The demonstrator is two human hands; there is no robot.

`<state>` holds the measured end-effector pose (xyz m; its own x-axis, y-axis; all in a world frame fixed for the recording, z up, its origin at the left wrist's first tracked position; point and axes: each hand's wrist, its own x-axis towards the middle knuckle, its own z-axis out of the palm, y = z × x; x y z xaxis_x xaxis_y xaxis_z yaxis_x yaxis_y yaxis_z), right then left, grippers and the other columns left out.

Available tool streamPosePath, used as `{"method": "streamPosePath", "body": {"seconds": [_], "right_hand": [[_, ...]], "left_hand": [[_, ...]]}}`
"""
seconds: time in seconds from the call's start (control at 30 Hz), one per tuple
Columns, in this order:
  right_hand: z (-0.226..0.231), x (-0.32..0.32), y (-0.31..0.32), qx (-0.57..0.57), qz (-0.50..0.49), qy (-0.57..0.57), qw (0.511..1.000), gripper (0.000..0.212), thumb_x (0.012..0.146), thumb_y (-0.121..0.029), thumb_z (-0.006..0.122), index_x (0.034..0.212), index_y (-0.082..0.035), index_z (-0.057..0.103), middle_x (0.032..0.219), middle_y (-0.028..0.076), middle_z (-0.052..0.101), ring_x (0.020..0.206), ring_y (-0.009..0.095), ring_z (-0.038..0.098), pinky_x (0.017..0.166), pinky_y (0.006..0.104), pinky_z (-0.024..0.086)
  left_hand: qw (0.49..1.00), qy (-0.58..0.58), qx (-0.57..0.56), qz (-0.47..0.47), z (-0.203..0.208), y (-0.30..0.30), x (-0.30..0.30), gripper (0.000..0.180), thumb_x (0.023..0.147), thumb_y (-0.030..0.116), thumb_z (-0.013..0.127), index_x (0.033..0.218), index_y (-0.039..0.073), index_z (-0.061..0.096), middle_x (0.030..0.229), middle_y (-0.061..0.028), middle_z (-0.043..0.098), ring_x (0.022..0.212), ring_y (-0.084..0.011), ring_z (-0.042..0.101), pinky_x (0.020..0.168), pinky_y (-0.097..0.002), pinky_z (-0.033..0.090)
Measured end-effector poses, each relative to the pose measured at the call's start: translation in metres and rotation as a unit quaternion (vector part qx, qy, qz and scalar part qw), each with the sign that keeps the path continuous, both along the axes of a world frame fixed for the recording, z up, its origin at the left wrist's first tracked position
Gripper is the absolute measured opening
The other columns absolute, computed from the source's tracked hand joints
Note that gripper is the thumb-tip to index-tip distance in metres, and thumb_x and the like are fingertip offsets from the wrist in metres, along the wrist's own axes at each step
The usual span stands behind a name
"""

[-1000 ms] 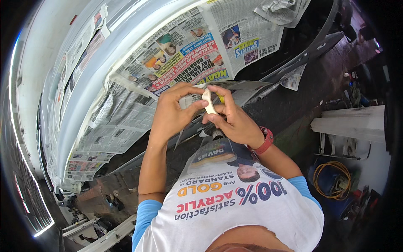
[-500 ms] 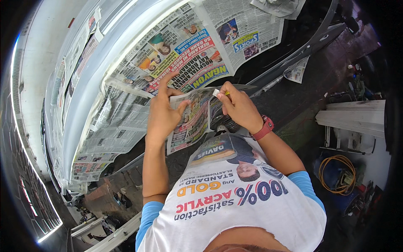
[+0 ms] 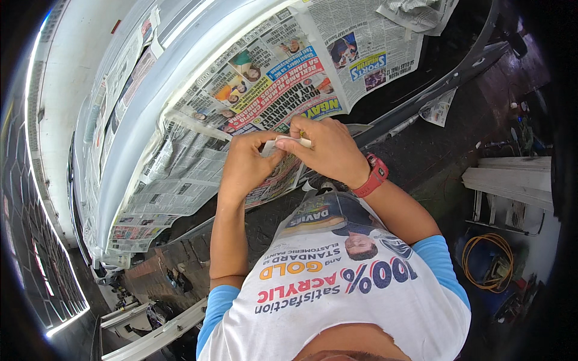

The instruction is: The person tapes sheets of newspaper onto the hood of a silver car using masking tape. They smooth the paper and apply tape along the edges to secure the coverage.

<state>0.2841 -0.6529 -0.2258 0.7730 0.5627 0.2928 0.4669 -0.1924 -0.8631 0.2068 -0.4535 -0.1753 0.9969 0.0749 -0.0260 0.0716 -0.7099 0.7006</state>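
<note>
My left hand point(image 3: 248, 163) and my right hand point(image 3: 332, 150) meet over a car body covered in newspaper. Between their fingertips is a short strip of white tape point(image 3: 296, 141). My right thumb and fingers pinch it, and my left thumb and forefinger close on its left end. A loose newspaper sheet point(image 3: 274, 183) hangs just under both hands, partly hidden by them. Beyond my fingers, a larger printed newspaper sheet point(image 3: 265, 78) lies against the car, its upper edge along a pale taped border.
The curved grey car panel point(image 3: 129, 126) runs along the left. A dark opening shows beside the newspaper, bordered by a grey frame edge point(image 3: 415, 102). At right, a coiled orange hose point(image 3: 487, 263) lies below a white bench-like board point(image 3: 512, 179). A window grille point(image 3: 36, 240) stands far left.
My right hand has moved left with the white tape, and my left hand has come right and closed on its other end. The view has shifted slightly.
</note>
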Motion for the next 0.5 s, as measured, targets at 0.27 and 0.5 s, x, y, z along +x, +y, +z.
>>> {"method": "streamPosePath", "body": {"seconds": [0.27,0.5], "right_hand": [[-0.015,-0.015,-0.018,0.053,0.078,0.050,0.994,0.036,0.112,-0.032,0.066,0.142,-0.012,0.063,0.078,0.016,0.072,0.075,0.040,0.076,0.073,0.0524,0.057],[-0.159,-0.013,-0.125,-0.118,-0.026,0.137,0.983,0.068,0.116,-0.023,0.056,0.178,-0.017,0.029,0.096,0.019,0.077,0.079,0.044,0.075,0.075,0.0533,0.059]], "left_hand": [[1.000,0.012,-0.005,-0.019,0.021,0.009,0.003,0.017,0.099,0.014,0.083,0.112,0.003,0.087,0.092,-0.0197,0.083,0.071,-0.0201,0.075,0.070,-0.0355,0.056],[0.996,0.018,0.078,0.033,0.072,0.006,0.001,0.019,0.105,0.017,0.079,0.112,0.000,0.087,0.083,-0.0163,0.082,0.068,-0.0122,0.064,0.067,-0.0318,0.051]]}}
